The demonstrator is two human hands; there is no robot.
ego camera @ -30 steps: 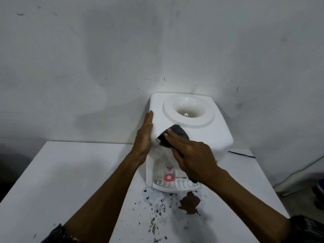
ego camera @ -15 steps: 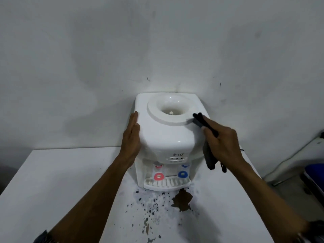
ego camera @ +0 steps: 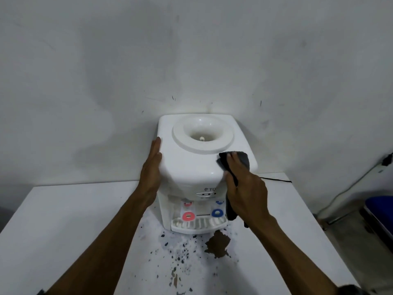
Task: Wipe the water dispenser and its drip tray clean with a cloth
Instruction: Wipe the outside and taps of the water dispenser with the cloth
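Observation:
A white tabletop water dispenser (ego camera: 191, 165) stands against the wall, its round bottle well on top. Its ribbed drip tray (ego camera: 198, 224) juts out at the bottom front, under a red tap (ego camera: 188, 216) and a blue tap (ego camera: 217, 212). My left hand (ego camera: 152, 167) lies flat with straight fingers against the dispenser's left side. My right hand (ego camera: 244, 188) presses a dark grey cloth (ego camera: 241, 159) onto the top right corner; the rest of the cloth hangs below my palm beside the dispenser's right side.
The dispenser sits on a white table (ego camera: 63, 231). Dark specks and a brown chipped patch (ego camera: 218, 244) mark the tabletop just before the tray. A black cable (ego camera: 276, 179) runs off to the right behind my hand. A blue object (ego camera: 380, 206) stands at the right edge.
My right hand with the cloth went from the dispenser's front left top across to the right side, and now presses on the top right corner. My left hand stayed flat on the left side.

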